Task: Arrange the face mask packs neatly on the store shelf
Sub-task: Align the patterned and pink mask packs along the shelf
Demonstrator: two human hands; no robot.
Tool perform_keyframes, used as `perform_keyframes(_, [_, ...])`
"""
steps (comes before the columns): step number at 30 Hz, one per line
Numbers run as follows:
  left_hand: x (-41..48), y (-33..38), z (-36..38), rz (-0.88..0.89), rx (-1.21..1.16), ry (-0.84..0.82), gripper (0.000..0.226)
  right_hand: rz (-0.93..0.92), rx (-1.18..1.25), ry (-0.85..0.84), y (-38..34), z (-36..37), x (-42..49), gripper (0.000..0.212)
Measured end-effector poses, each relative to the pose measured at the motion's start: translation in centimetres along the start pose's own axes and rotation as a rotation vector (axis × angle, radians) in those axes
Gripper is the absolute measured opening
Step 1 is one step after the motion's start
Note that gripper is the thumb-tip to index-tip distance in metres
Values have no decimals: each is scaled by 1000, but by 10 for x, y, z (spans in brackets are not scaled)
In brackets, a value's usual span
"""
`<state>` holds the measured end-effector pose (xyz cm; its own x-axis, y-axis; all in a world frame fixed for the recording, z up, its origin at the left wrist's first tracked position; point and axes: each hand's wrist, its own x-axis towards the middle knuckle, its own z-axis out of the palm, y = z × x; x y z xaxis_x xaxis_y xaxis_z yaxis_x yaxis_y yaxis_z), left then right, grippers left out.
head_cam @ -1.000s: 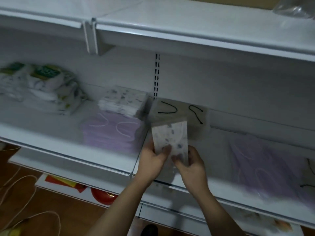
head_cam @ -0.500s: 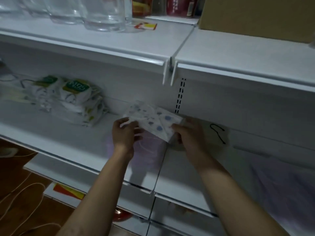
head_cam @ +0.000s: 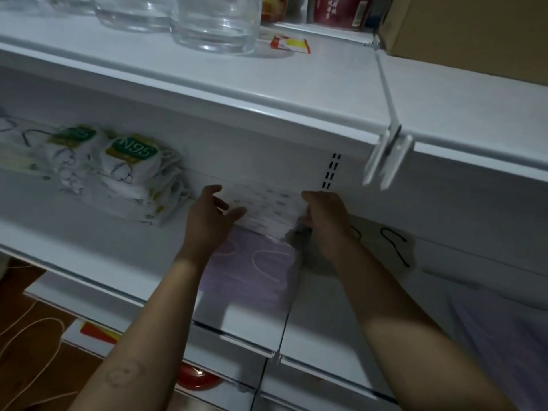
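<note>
A white face mask pack with a blue pattern lies blurred on top of a stack at the back of the white store shelf. My left hand touches its left edge, fingers spread and thumb out. My right hand has its fingers curled round the pack's right edge. In front of the stack lies a lilac mask pack with white ear loops. Just right of my right hand lies a grey pack with black ear loops. White N95 mask packs are piled at the left.
Another lilac pack lies at the far right of the shelf. The upper shelf holds glass jars, a red and yellow packet and a cardboard box. Below are a red item and white cords on the floor.
Both hands have carried the patterned pack from in front of me to the back of the shelf and laid it on the stack. My left hand has opened off it.
</note>
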<state>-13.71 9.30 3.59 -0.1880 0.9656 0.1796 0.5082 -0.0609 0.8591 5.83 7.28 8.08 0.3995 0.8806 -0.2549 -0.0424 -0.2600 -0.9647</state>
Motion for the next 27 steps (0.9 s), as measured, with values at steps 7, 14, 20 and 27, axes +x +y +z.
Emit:
perform_keyframes(7, [-6,-23,16,132,156,42,47,-185,-429,-172,26,0,-24,42])
perform_keyframes(14, [0,-16,15,62,204,49,61,-233,-438,-219,25,-7,-22,43])
perform_keyframes(20, [-40,12,17,179,150,124,41,-437,-511,-69,31,-40,-51,38])
perform_keyframes(27, [-143,84,85,296,-8,-214,12,-433,-716,146,58,-165,-82,42])
